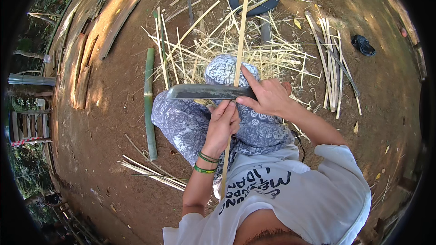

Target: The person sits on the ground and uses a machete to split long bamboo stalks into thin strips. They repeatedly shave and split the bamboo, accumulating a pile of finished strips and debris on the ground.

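Left hand (222, 120) has the pale strip (242, 31) pinched in its fingers, probably to steady it along that 12-to-6 o'clock line; right hand (271, 94) grips the knife (204, 91), blade crossing toward 9.

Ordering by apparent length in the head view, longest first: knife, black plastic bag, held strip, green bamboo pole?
1. Held strip
2. Green bamboo pole
3. Knife, visible part only
4. Black plastic bag

Nearness to the camera may enlarge the knife.

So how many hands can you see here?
2: the left hand pinching the pale strip just below the dark blade, and the right hand at the blade's right end.
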{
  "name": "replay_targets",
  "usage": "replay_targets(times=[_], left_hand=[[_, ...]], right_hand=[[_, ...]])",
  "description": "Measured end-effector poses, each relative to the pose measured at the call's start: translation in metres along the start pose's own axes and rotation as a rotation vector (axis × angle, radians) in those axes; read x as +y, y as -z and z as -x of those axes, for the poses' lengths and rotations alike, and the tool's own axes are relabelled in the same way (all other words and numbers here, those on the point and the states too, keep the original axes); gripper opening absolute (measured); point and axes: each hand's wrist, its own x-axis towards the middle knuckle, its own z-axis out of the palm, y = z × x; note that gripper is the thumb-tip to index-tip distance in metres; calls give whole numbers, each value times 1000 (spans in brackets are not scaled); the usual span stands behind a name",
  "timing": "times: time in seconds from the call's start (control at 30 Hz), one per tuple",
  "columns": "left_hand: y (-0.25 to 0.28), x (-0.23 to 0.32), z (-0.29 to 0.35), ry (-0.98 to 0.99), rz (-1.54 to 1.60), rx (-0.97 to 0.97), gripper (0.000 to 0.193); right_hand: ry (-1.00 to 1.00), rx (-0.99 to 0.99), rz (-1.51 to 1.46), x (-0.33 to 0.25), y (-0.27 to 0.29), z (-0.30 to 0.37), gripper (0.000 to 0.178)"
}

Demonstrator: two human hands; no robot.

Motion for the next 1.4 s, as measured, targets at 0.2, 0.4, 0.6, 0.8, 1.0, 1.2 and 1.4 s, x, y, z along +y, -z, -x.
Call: replay_targets(times=[0.2,0.4,0.6,0.8,1.0,1.2,1.4], left_hand=[[7,-10,-1,-50,-66,-13,32],[9,-9,9,-26,-49,-2,37],[15,-19,37,9,-22,-4,48],[23,-22,62,18,-105,6,49],[30,-16,77,42,-175,31,47],[25,15,15,16,-128,-46,46],[26,20,2,5,-134,-113,47]], right_hand=[[0,10,17,6,-6,-2,101],[16,14,2,5,-11,1,100],[-151,-4,-64,12,-9,-3,91],[-107,-11,-14,7,-6,-1,93],[-140,34,-41,11,-7,-2,85],[-210,134,-142,23,6,-29,78],[-125,86,21,0,13,-24,81]])
